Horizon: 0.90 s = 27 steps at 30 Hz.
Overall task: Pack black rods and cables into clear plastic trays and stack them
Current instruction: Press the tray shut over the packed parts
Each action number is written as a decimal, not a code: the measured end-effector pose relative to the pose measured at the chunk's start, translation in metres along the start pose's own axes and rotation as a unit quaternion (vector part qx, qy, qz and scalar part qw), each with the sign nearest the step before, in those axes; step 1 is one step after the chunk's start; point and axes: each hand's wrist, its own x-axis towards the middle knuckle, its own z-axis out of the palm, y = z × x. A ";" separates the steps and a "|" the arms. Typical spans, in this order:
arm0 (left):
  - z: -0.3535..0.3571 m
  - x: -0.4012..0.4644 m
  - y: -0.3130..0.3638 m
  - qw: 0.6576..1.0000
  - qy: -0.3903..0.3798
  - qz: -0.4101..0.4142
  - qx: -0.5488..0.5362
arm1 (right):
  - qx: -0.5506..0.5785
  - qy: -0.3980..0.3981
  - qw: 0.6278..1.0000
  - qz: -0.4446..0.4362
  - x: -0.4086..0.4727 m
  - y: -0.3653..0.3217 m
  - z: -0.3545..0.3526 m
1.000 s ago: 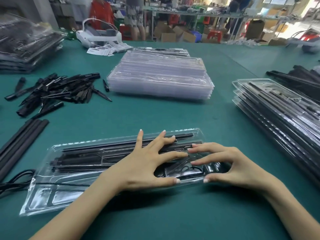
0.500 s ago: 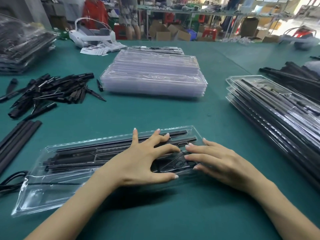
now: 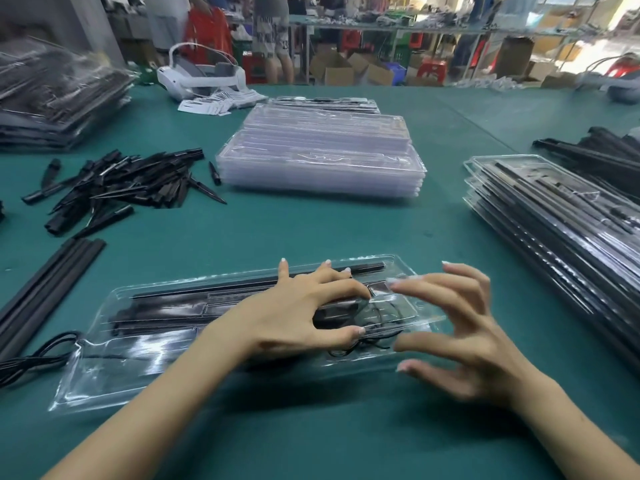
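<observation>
Green felt covers the desk [image 3: 311,230], and behind it lies a cluttered workshop with cartons and shelving. From the head camera, the only view, a clear plastic tray [image 3: 145,362] lies directly in front of the person, its long axis running left to right with the far end tilted slightly away on the right. Black rods [image 3: 194,299] lie lengthwise in its upper channels and a coiled cable [image 3: 377,327] sits in the pocket at its right end. The left hand [image 3: 298,317] rests on the tray over the right-hand part, fingers spread and pressing down, gripping nothing. The right hand [image 3: 460,334] hovers just above the tray's right end, fingers loosely splayed and released, touching nothing as far as I can tell. A stack of empty trays [image 3: 322,157] sits well beyond, across the desk; the stack of packed trays [image 3: 561,237] lies to the right, nearer the right hand, so carrying this tray there would probably be a rightward move. Loose black pieces [image 3: 117,185] are heaped at far left.
</observation>
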 end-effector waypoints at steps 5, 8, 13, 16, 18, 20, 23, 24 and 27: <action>0.003 -0.001 0.001 1.000 0.000 0.002 0.010 | -0.024 -0.114 0.993 0.017 0.000 -0.003 0.000; 0.004 0.000 0.001 1.000 0.007 0.007 0.010 | -0.091 -0.120 0.988 0.015 0.000 -0.008 0.002; 0.011 -0.004 -0.003 0.998 0.033 0.021 0.050 | -0.152 -0.109 0.982 0.009 -0.003 -0.013 0.003; 0.020 -0.007 -0.007 0.990 0.051 0.031 0.128 | -0.125 -0.042 0.989 -0.073 -0.011 -0.017 -0.005; 0.022 -0.007 -0.010 0.987 0.055 0.031 0.148 | -0.037 0.049 0.996 -0.065 -0.011 -0.020 -0.010; 0.022 -0.006 -0.011 0.986 0.050 0.032 0.153 | 0.018 0.108 0.994 0.012 -0.008 -0.019 -0.012; 0.022 -0.005 -0.011 0.988 0.034 0.032 0.150 | 0.038 0.039 0.983 0.173 -0.011 -0.010 -0.011; 0.022 -0.004 -0.010 0.988 0.027 0.027 0.150 | 0.055 -0.022 0.976 0.207 -0.014 -0.007 -0.010; 0.021 -0.003 -0.008 0.991 0.021 0.008 0.134 | 0.024 -0.167 0.966 0.197 -0.026 -0.002 -0.008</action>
